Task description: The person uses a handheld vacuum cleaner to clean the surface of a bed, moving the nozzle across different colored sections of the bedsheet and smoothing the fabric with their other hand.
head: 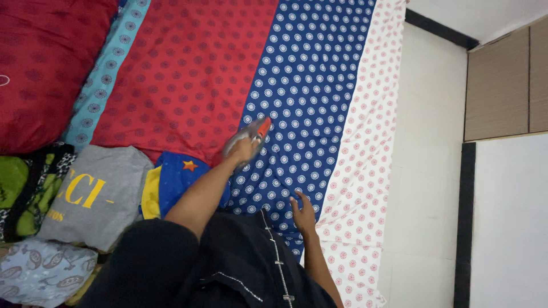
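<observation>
A grey clothes iron [249,137] with a red tip is gripped by the left hand [244,150], the fingers being closed around its handle, and it is set on the blue dotted stripe of the patterned bedsheet [308,85], just beside the seam with the red stripe. The right hand [303,214] is laid flat on the same blue stripe, fingers spread apart and nothing held, close to the seam with the white dotted border. Ahead of the iron a long stretch of blue and red cloth is seen. The sheet's outer edge is found at the right, where the white border meets the pale floor [428,171]. To the left of the left arm the way is hemmed in by a blue and yellow garment [171,177], a folded grey shirt [94,194], green clothing [23,194] and a dark red pillow [40,63].
</observation>
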